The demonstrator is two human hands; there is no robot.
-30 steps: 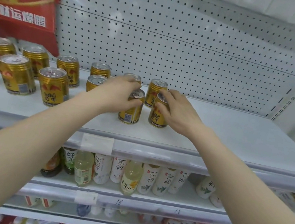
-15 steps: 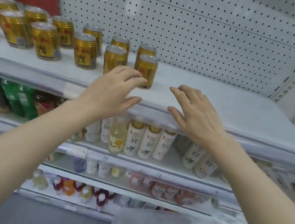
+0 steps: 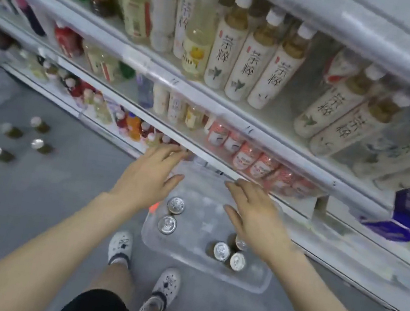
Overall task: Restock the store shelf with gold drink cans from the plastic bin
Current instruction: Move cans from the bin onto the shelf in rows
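A clear plastic bin (image 3: 196, 262) sits on the grey floor below the shelves. Several gold cans stand in it, seen from above by their silver tops: two at its left (image 3: 176, 205) and three at its right (image 3: 221, 251). My left hand (image 3: 149, 178) hovers over the bin's far left corner, fingers spread, holding nothing. My right hand (image 3: 256, 215) hangs above the bin's right side, also open and holding nothing. The top shelf with the placed cans is out of view.
Shelves of white tea bottles (image 3: 245, 53) and pink cans (image 3: 247, 157) run across the upper half. Several small bottles (image 3: 37, 143) lie on the floor at left. My feet in white clogs (image 3: 121, 244) stand just in front of the bin.
Both hands let go of the cans on the top shelf and came down toward the bin. The view swung from the top shelf down to the floor.
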